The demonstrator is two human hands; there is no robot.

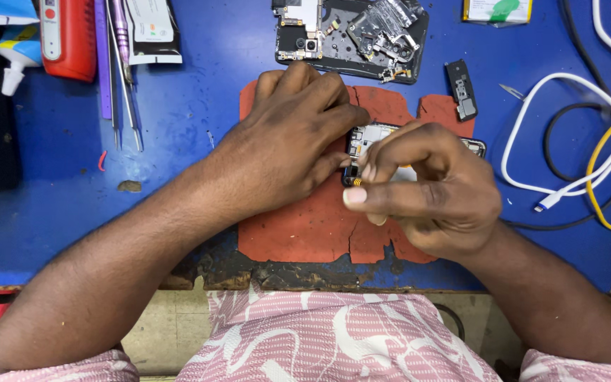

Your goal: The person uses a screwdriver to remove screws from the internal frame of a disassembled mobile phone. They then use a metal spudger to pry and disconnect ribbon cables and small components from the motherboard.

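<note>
Near the front edge of the blue tabletop (178, 92), on a cracked red mat (305, 226), lies an opened phone (370, 138) with its back off; most of it is hidden under two hands; the left hand (288, 138) lies flat over the phone's left side, fingers pressed down on it, gripping nothing that I can see; the right hand (426, 187) is curled over the phone's right side, thumb and first finger pinched together just by a tiny gold part (356, 182) at the phone's lower left corner; I cannot tell if the pinch has that part or only touches it; it looks like the step in hand is fitting or lifting one small piece inside the phone while the other hand keeps the phone from sliding; the next move calls for a very soft, steady pinch and a firm press from the left hand, since the piece is tiny and could slip; toward the back edge sits another stripped phone body (351, 35); a small black part (460, 88) lies beside the mat; white, black and yellow cables (581, 141) curl by the right edge; tweezers (125, 71) and a red tool (68, 35) rest near the back left corner.
</note>
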